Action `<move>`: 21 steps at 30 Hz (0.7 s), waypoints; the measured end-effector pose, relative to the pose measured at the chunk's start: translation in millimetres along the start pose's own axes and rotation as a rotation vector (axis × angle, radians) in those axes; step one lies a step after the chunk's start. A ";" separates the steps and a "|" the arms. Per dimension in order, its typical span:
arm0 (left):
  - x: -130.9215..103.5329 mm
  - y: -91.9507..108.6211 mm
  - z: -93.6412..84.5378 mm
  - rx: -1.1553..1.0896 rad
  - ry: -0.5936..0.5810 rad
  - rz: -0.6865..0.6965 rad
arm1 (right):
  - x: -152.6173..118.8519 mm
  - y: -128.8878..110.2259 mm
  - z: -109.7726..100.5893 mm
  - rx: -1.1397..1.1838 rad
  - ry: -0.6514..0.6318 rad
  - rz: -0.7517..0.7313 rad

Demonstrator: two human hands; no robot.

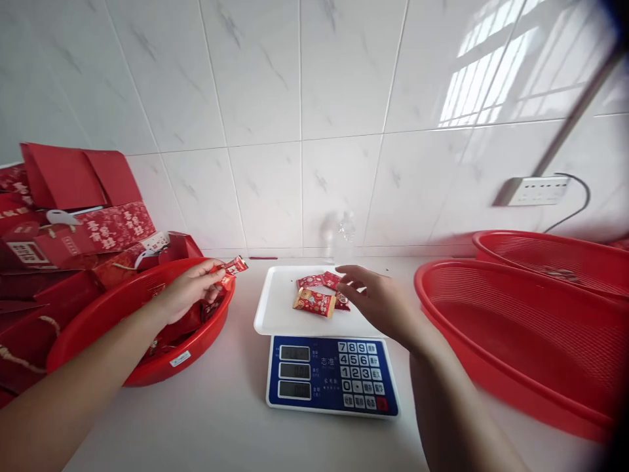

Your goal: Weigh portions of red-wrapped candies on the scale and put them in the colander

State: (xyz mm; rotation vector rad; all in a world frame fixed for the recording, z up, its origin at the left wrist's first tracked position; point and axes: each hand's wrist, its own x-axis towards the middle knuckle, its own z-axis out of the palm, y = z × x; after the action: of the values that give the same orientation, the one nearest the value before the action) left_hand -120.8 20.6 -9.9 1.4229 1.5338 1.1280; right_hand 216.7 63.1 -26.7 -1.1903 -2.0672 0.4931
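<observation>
My left hand (196,288) is closed on small red snack packets (234,265), held up over the right rim of a red plastic basket (196,351). More red packets lie inside that basket, partly hidden by my forearm. On the white tray (272,308) of a digital scale (329,377) rest several red and gold snack packets (314,303). Just above the right side of these packets is my right hand (376,298), its fingers bent but apart. I see nothing held in it; whether a fingertip touches a packet is unclear.
Red gift boxes and bags (98,223) are heaped at the left. Two red perforated baskets (491,328) stand at the right. Behind the tray is a clear plastic bottle (345,233) against the tiled wall. A power strip (538,191) is fixed at the upper right.
</observation>
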 end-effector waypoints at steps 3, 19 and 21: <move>2.4 19.9 50.1 -0.010 -0.131 0.098 | 0.4 -2.6 5.7 0.188 0.033 -0.011; 64.0 34.1 169.5 0.268 -0.193 0.295 | 3.5 8.1 -22.7 0.338 0.468 0.035; 71.0 29.4 172.5 0.329 -0.184 0.298 | 2.6 8.6 -25.0 0.358 0.482 0.028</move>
State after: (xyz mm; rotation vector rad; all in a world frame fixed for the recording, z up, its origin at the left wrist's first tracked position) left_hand 43.1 110.5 -36.8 1.9722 1.4546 0.9060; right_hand 239.1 69.3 -13.8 -1.0054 -1.4822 0.5050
